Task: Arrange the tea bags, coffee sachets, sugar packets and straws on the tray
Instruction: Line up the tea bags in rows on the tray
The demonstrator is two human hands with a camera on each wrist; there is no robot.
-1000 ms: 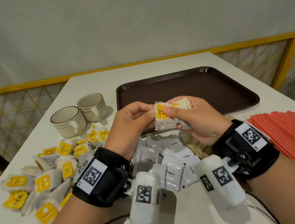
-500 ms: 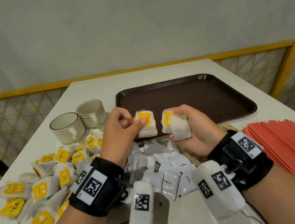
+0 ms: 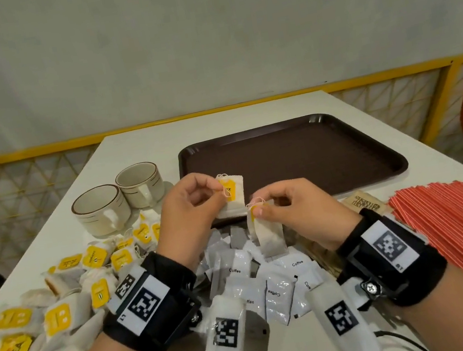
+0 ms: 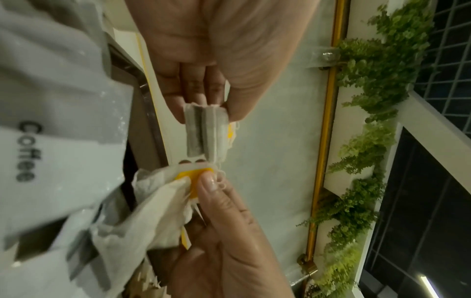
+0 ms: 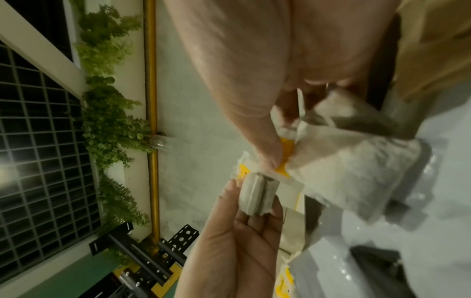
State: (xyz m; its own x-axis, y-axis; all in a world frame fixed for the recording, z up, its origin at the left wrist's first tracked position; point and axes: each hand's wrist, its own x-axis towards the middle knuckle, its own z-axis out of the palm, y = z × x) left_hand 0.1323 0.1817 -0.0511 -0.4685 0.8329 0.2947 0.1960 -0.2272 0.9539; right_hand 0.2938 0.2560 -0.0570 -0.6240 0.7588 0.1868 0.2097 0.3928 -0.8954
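White sachets (image 3: pixel 279 293) marked "Coffee"; yellow "TEA" tag (image 3: pixel 13 350).

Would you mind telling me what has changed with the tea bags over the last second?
The hands drew apart: the left hand now pinches one tea bag, the right hand pinches another tea bag hanging lower. The tray stays bare; the piles on the table are unchanged.

Brown tray (image 3: pixel 298 160), red straws (image 3: pixel 462 227)
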